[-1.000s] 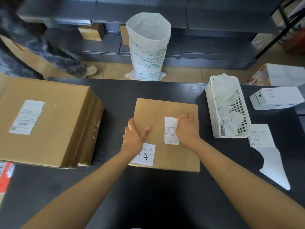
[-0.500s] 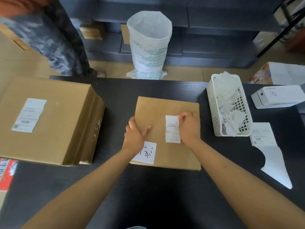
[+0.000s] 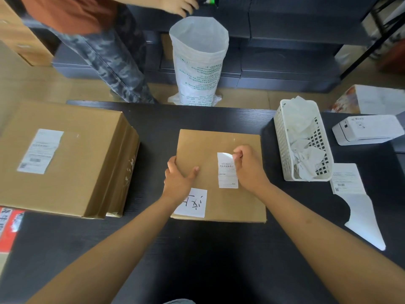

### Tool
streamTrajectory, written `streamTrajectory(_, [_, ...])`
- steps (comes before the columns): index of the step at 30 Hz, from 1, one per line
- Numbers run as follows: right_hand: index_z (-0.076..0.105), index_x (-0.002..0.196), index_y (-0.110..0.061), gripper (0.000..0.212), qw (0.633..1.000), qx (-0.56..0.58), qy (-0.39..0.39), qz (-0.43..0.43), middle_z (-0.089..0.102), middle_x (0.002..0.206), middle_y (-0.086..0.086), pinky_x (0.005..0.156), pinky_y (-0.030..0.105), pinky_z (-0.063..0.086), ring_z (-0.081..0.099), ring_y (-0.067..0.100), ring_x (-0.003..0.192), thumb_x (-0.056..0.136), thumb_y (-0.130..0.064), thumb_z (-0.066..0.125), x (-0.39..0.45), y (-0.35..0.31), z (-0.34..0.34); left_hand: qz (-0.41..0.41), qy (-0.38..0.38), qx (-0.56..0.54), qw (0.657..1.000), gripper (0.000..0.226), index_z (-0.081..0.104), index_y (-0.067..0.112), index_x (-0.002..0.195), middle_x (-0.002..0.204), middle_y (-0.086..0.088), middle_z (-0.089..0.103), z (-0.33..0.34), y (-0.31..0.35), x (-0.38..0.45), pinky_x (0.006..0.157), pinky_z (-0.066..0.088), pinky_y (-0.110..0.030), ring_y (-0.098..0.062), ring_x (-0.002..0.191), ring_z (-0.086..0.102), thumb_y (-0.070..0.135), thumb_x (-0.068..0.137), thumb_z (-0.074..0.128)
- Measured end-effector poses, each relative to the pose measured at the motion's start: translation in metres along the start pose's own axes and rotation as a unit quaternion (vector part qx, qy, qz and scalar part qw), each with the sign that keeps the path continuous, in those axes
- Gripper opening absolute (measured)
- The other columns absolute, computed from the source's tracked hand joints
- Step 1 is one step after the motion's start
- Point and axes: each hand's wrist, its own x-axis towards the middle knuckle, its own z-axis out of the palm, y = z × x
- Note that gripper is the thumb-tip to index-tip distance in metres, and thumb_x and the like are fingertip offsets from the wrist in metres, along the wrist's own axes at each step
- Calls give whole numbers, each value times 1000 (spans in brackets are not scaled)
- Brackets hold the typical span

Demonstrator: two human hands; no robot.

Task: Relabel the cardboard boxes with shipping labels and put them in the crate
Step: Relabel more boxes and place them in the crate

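Both hands work on a flat cardboard box (image 3: 219, 174) lying at the middle of the dark bench (image 3: 197, 249). Left hand (image 3: 178, 179) grips the box's left edge, thumb on top, fingers curled over the side. Right hand (image 3: 247, 166) pinches the top right corner of a white shipping label (image 3: 227, 171) between thumb and fingers; that corner curls up off the cardboard while the rest lies flat. Its small print carries some red characters, too small to read. A second white sticker (image 3: 192, 202) with handwritten black strokes sits at the box's near left corner, partly under the left wrist. Both forearms are bare and reach in from the near edge.

To the left lies a larger cardboard box (image 3: 72, 159) with one printed label bearing a barcode. To the right stands a white plastic basket (image 3: 304, 141) full of crumpled white paper, with a loose label sheet (image 3: 348, 178) beside it and a white label printer (image 3: 368, 129) behind. Beyond the bench an open white sack (image 3: 198, 62) with green print stands on the floor, next to another person (image 3: 103, 44) in camouflage trousers.
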Motion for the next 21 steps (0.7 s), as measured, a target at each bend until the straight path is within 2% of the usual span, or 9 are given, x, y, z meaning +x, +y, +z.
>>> streamTrajectory(2, [49, 122, -18, 24, 1000, -2, -10, -3, 52, 114, -2, 88, 33, 52, 52, 15, 102, 98, -23, 49, 0, 1, -1, -5, -11, -33, 999, 82, 18, 25, 144, 139, -6, 39, -2, 1, 1, 96, 49, -49, -27, 118, 51, 51, 83, 65])
streamTrajectory(3, [52, 121, -18, 23, 1000, -23, -15, -8, 51, 116, -1, 89, 33, 51, 52, 15, 103, 98, -23, 50, 0, 0, -2, -6, -15, -40, 999, 84, 18, 25, 144, 139, -5, 40, -2, 1, 1, 94, 50, -49, -27, 117, 53, 52, 81, 67])
streamTrajectory(5, [58, 103, -19, 11, 998, -54, -7, -16, 52, 112, 0, 87, 34, 50, 52, 16, 99, 97, -22, 50, 1, -3, 0, -5, -17, -41, 999, 87, 18, 25, 144, 138, -4, 42, -2, 1, 1, 92, 52, -48, -26, 114, 55, 50, 79, 70])
streamTrajectory(9, [53, 86, -21, 13, 996, -81, 13, -31, 52, 102, -1, 80, 33, 50, 50, 16, 92, 96, -17, 47, 1, -7, 0, -15, -10, -42, 999, 83, 19, 27, 144, 136, -4, 45, 2, 1, 2, 87, 54, -47, -24, 108, 57, 46, 81, 69])
streamTrajectory(16, [47, 83, -16, 18, 995, -71, -37, -54, 48, 92, -3, 74, 27, 42, 48, 17, 91, 93, -2, 43, -15, -13, -6, -44, 3, -13, 999, 81, 18, 30, 144, 134, -2, 47, 6, 5, 3, 91, 50, -50, -27, 110, 56, 45, 82, 68])
streamTrajectory(21, [46, 88, -18, 14, 992, -23, -50, -115, 45, 94, -7, 76, 23, 39, 44, 13, 92, 96, -7, 42, -46, -16, -24, -40, 1, -7, 999, 80, 17, 30, 144, 134, -4, 48, 7, 6, 4, 92, 50, -51, -29, 112, 55, 44, 83, 68])
